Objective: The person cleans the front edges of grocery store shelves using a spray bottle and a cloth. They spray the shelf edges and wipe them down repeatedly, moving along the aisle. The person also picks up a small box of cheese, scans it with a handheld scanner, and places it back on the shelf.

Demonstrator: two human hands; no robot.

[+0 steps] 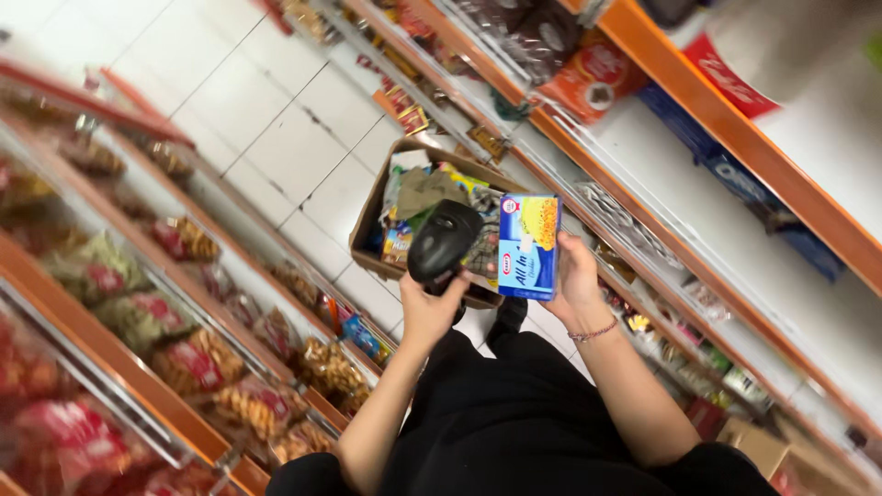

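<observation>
A blue carton (527, 244) with a yellow picture on its front stands upright just right of the frame's centre, gripped along its right edge by the right hand (571, 280), whose fingers wrap behind the pack while the thumb side faces the camera; a thin beaded bracelet (593, 332) circles that wrist. Just to the left of the carton, almost touching it, a black handheld scanner (444, 241) is clasped by its handle in the left hand (430, 310), its rounded head tilted toward the upper right. Behind both, a little above centre, an open cardboard box (369, 220) sits on the white tiled floor (276, 119), filled with mixed packets and wrappers. The person's dark trousers (514, 413) fill the lower middle. Orange-edged shelves (119, 367) with bagged snacks run along the lower left, and another orange-edged shelf run (735, 129) crosses the upper right with boxes and packets, blurred.
</observation>
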